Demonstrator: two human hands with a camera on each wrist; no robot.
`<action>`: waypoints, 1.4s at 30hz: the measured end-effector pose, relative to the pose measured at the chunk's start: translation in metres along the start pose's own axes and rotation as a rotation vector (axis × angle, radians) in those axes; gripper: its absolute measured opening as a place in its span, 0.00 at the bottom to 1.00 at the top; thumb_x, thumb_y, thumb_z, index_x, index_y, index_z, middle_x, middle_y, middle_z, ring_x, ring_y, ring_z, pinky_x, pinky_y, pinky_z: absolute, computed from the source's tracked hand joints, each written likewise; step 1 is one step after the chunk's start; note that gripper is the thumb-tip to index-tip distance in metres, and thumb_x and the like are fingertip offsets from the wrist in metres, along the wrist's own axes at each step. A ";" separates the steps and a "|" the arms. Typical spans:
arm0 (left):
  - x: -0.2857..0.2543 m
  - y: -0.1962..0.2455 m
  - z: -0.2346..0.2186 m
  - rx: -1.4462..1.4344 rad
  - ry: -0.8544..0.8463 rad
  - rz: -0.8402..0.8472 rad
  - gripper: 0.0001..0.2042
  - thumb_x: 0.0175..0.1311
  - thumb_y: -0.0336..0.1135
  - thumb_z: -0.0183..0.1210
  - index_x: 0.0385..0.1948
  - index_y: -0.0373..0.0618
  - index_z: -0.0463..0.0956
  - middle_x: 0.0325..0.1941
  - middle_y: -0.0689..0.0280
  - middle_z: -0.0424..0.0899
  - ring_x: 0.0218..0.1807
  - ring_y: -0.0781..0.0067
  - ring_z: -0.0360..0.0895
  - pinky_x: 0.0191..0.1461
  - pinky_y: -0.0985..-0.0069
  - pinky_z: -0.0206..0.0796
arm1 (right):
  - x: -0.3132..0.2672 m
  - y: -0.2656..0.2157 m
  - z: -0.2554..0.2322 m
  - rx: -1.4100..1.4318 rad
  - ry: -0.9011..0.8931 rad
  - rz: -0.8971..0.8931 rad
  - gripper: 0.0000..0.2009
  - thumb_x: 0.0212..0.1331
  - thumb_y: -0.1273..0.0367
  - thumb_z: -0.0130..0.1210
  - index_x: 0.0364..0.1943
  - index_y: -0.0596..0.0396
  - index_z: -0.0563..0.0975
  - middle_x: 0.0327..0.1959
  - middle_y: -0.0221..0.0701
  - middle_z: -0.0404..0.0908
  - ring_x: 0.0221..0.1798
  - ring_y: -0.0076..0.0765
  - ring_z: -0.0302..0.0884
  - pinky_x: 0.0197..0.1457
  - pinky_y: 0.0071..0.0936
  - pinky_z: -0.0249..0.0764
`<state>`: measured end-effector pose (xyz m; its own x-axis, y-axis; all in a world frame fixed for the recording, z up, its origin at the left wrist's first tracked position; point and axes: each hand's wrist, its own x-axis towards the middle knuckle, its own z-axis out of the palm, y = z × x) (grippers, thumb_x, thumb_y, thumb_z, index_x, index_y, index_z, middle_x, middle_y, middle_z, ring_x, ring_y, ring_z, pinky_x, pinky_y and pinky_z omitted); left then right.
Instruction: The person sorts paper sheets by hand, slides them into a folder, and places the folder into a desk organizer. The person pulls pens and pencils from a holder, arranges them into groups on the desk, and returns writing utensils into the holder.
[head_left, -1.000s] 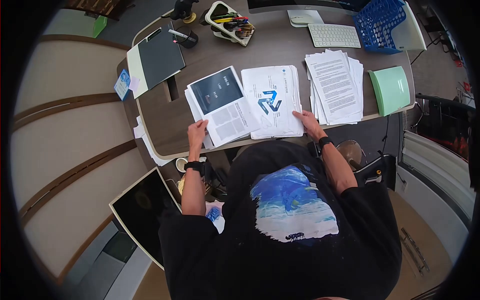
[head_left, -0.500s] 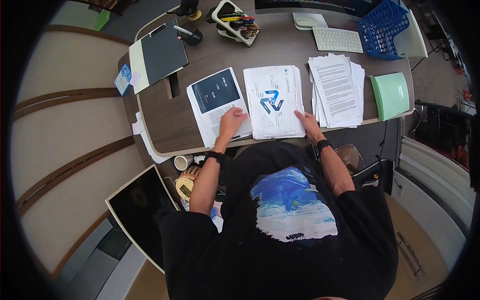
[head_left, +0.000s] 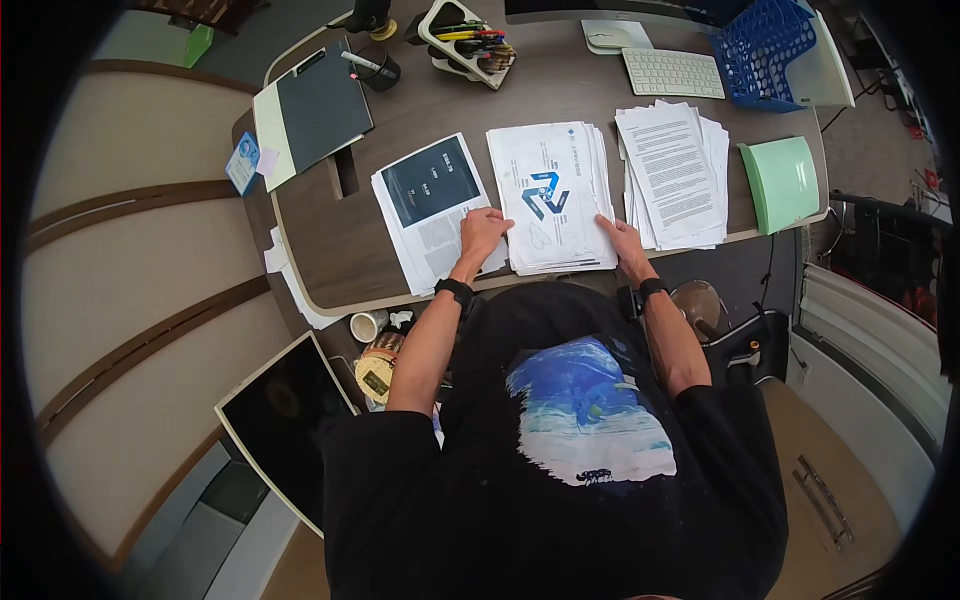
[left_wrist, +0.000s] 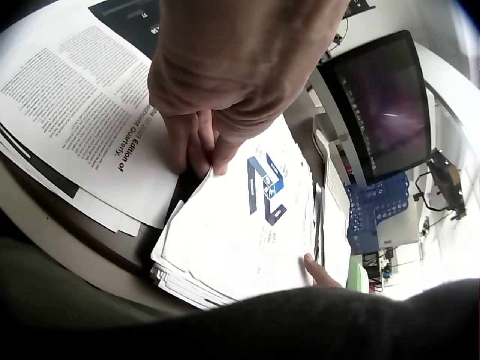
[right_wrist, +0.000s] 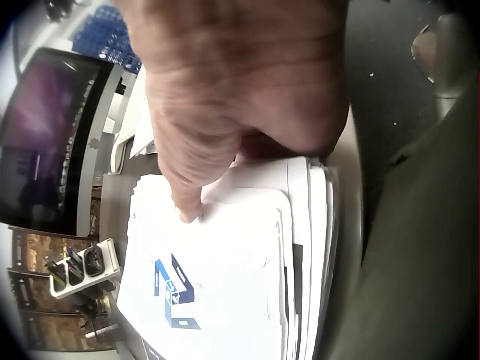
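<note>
A middle stack of papers (head_left: 545, 245), its top sheet printed with a blue triangular logo, lies near the desk's front edge. My left hand (head_left: 483, 235) is at its left edge, thumb on the top sheet and fingers down beside the edge in the left wrist view. On the opposite side, my right hand (head_left: 627, 245) grips the right edge, thumb on top; its other fingers are mostly hidden in the right wrist view. Just left of the middle stack lies another paper stack (head_left: 430, 245), whose top page carries a dark panel above printed text.
A third paper stack (head_left: 672, 175) sits to the right, beside a green folder (head_left: 780, 185). Farther back are a keyboard (head_left: 673, 73), a blue basket (head_left: 762, 60), a pen organizer (head_left: 465, 45) and a black pen cup (head_left: 377, 72). A dark clipboard (head_left: 322, 105) lies at left.
My left hand has moved right from the left stack's outer edge, across its top page, to the middle stack's left edge. My right hand stays at the middle stack's right edge.
</note>
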<state>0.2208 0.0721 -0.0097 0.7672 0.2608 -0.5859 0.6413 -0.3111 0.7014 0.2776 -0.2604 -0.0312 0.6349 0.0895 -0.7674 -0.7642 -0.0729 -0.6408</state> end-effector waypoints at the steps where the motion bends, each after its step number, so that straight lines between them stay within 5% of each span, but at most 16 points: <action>1: 0.004 -0.002 -0.003 0.003 -0.001 0.007 0.14 0.59 0.34 0.76 0.40 0.35 0.88 0.34 0.60 0.93 0.37 0.71 0.90 0.45 0.74 0.81 | 0.004 0.000 0.000 0.005 0.003 -0.006 0.22 0.69 0.58 0.69 0.52 0.67 0.84 0.42 0.34 0.91 0.38 0.26 0.87 0.44 0.24 0.82; 6: 0.007 -0.008 0.001 -0.327 -0.115 -0.086 0.14 0.64 0.28 0.71 0.47 0.28 0.84 0.42 0.55 0.92 0.43 0.70 0.90 0.46 0.75 0.84 | 0.009 0.009 -0.008 -0.043 -0.042 -0.033 0.24 0.69 0.60 0.69 0.57 0.69 0.82 0.47 0.37 0.90 0.44 0.30 0.88 0.50 0.27 0.82; 14: 0.010 -0.021 0.003 -0.132 -0.025 -0.049 0.17 0.61 0.32 0.73 0.48 0.31 0.85 0.43 0.55 0.93 0.41 0.68 0.90 0.47 0.75 0.80 | 0.007 0.007 -0.010 -0.105 -0.042 -0.032 0.21 0.69 0.62 0.70 0.56 0.67 0.82 0.46 0.36 0.90 0.41 0.28 0.88 0.46 0.27 0.83; 18: 0.005 -0.026 -0.002 -0.354 -0.095 -0.060 0.19 0.63 0.33 0.72 0.52 0.32 0.85 0.45 0.55 0.93 0.43 0.68 0.90 0.47 0.76 0.79 | 0.007 0.006 -0.009 -0.088 -0.044 -0.029 0.25 0.65 0.61 0.72 0.56 0.70 0.83 0.44 0.38 0.91 0.41 0.29 0.88 0.46 0.26 0.82; 24: -0.024 -0.011 -0.044 -0.154 0.132 -0.086 0.19 0.65 0.38 0.73 0.51 0.33 0.87 0.42 0.57 0.94 0.40 0.74 0.88 0.43 0.75 0.77 | 0.010 0.006 -0.007 -0.100 -0.029 -0.032 0.24 0.66 0.62 0.72 0.57 0.69 0.83 0.45 0.38 0.90 0.40 0.29 0.88 0.46 0.27 0.82; 30: -0.044 -0.085 -0.107 -0.108 0.318 -0.055 0.19 0.67 0.39 0.71 0.53 0.34 0.88 0.42 0.55 0.94 0.42 0.72 0.89 0.48 0.74 0.78 | 0.011 0.004 -0.008 -0.095 -0.053 -0.034 0.25 0.65 0.62 0.72 0.57 0.70 0.82 0.45 0.37 0.90 0.41 0.29 0.88 0.46 0.27 0.83; 32: -0.051 -0.096 -0.118 -0.099 0.372 -0.216 0.23 0.67 0.41 0.72 0.54 0.29 0.86 0.45 0.57 0.94 0.45 0.76 0.85 0.51 0.74 0.75 | 0.014 0.008 -0.010 -0.068 -0.058 -0.027 0.25 0.65 0.61 0.73 0.57 0.70 0.82 0.45 0.38 0.90 0.41 0.29 0.88 0.46 0.27 0.83; 37: -0.058 -0.097 -0.118 -0.022 0.464 -0.231 0.22 0.67 0.41 0.72 0.56 0.32 0.86 0.47 0.53 0.93 0.45 0.66 0.89 0.54 0.71 0.77 | 0.013 0.006 -0.011 -0.118 -0.040 -0.034 0.26 0.65 0.61 0.73 0.57 0.70 0.83 0.45 0.38 0.90 0.42 0.29 0.88 0.47 0.27 0.82; 39: -0.067 -0.073 -0.108 0.322 0.742 -0.093 0.21 0.66 0.39 0.72 0.56 0.37 0.85 0.46 0.51 0.93 0.47 0.62 0.90 0.55 0.70 0.78 | 0.012 0.004 -0.009 -0.129 -0.037 -0.041 0.26 0.65 0.60 0.73 0.56 0.70 0.83 0.45 0.38 0.90 0.42 0.29 0.88 0.47 0.27 0.82; 42: -0.052 -0.063 -0.088 0.035 0.564 0.027 0.20 0.64 0.38 0.73 0.56 0.41 0.84 0.45 0.52 0.93 0.48 0.65 0.90 0.55 0.70 0.78 | 0.009 0.002 -0.008 -0.127 -0.032 -0.034 0.22 0.67 0.61 0.72 0.55 0.67 0.83 0.44 0.35 0.91 0.40 0.27 0.87 0.46 0.26 0.82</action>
<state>0.1400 0.1589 0.0126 0.6700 0.6977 -0.2535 0.6289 -0.3521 0.6932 0.2825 -0.2681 -0.0394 0.6547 0.1251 -0.7454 -0.7205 -0.1947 -0.6655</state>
